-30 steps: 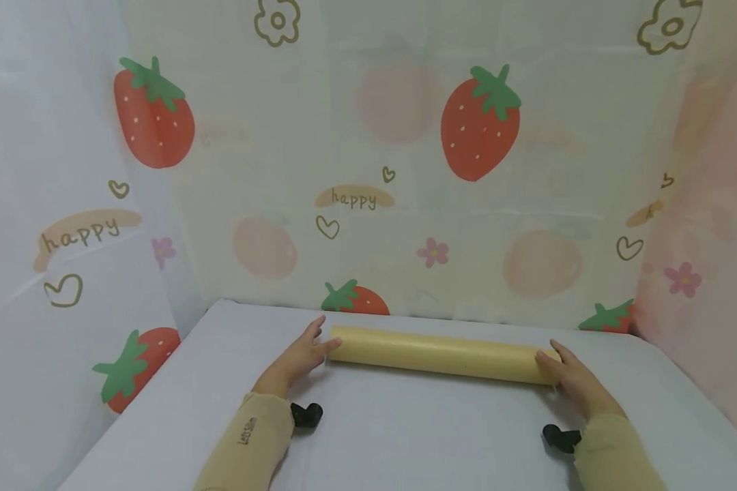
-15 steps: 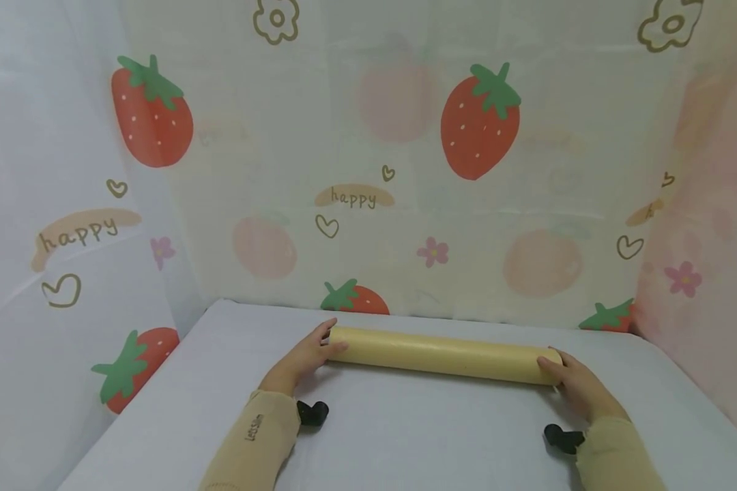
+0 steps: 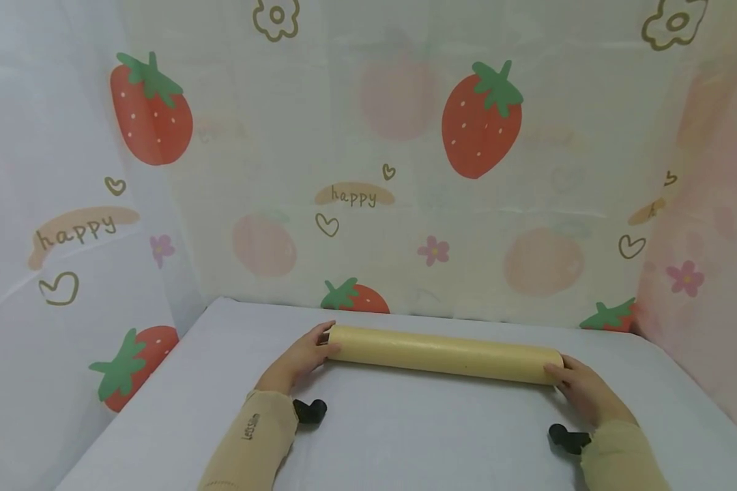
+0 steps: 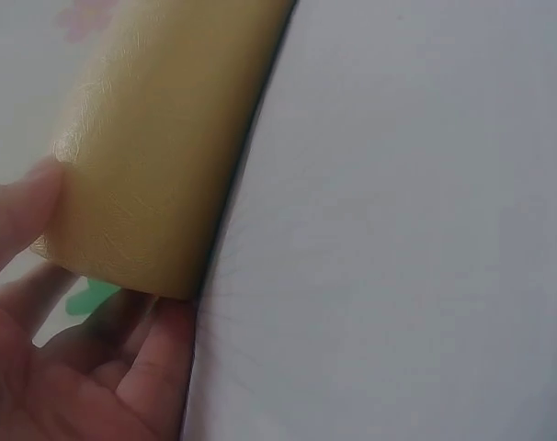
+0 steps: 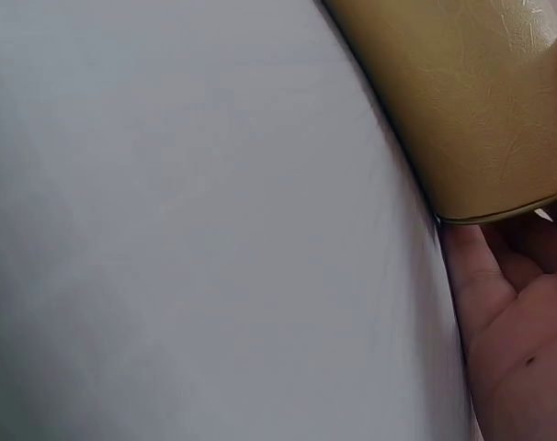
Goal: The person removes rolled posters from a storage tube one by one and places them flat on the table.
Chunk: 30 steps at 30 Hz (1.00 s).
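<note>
Rising behind the yellow roll (image 3: 446, 355) is strawberry-printed sheeting (image 3: 368, 150).

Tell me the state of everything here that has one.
Shiny yellow cylindrical roll: lying on its side
Bare left hand: gripping the roll's left end
Bare right hand: gripping its right end
Flat white tabletop: bearing the roll
Beige cloth sleeves: down to the wrists
Small black wrist devices: poking past the cuffs
Strawberry-print sheet backdrop: hanging upright, lightly creased

From up front, the head camera looks forward and down over the white table (image 3: 430, 436) toward the patterned backdrop (image 3: 319, 116); each wrist camera peers in close at one end of the yellow roll (image 3: 445, 353) all three share.
</note>
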Available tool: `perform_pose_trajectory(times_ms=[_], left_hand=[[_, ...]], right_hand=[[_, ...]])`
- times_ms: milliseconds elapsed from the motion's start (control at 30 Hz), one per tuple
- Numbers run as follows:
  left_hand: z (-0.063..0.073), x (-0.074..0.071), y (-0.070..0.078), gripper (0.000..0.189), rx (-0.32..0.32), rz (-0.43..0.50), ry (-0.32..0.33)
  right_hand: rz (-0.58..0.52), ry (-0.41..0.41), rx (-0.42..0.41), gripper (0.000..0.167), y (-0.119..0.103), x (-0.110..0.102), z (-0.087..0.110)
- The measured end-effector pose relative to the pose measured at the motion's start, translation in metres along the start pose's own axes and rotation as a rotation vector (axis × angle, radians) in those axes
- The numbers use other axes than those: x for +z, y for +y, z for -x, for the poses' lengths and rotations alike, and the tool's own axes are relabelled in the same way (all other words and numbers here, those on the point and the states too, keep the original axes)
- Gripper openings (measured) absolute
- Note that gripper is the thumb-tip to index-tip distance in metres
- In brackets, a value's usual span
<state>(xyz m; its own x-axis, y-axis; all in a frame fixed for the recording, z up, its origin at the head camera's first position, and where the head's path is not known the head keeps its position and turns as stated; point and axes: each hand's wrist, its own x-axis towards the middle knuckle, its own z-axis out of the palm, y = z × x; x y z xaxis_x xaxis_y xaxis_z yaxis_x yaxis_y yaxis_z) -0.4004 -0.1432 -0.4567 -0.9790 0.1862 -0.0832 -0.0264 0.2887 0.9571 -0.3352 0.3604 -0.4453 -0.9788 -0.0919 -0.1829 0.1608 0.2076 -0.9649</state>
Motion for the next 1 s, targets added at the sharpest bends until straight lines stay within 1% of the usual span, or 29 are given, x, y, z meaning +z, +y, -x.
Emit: perform_pose_trajectory(times_ms=[133,333,433,567,667,800,1000], left_hand=[[0.0,-0.002,-0.002,0.066,-0.016,0.029,-0.001],[0.001,-0.002,-0.002,0.065,-0.023,0.073,-0.015],[0.001,-0.002,-0.001,0.065,-0.029,0.102,-0.02],[0.001,-0.001,-0.001,0.063,-0.026,0.123,-0.026],[0.002,-0.002,0.0,0.061,-0.023,0.118,-0.022],[0.005,-0.004,0.001,0.059,-0.033,0.114,-0.014],[0.011,-0.005,0.002,0.059,-0.044,0.103,-0.007]], right_hand=[[-0.018,-0.005,-0.011,0.081,0.002,-0.002,0.0],[-0.051,0.001,-0.021,0.082,0.005,-0.003,-0.001],[-0.055,0.01,-0.015,0.084,0.005,-0.003,0.0],[-0.05,0.002,-0.025,0.082,0.005,-0.003,0.001],[-0.045,-0.011,-0.042,0.08,0.004,-0.003,0.002],[-0.035,-0.011,-0.052,0.08,0.005,-0.002,0.001],[0.013,0.015,-0.055,0.081,0.006,-0.003,0.001]])
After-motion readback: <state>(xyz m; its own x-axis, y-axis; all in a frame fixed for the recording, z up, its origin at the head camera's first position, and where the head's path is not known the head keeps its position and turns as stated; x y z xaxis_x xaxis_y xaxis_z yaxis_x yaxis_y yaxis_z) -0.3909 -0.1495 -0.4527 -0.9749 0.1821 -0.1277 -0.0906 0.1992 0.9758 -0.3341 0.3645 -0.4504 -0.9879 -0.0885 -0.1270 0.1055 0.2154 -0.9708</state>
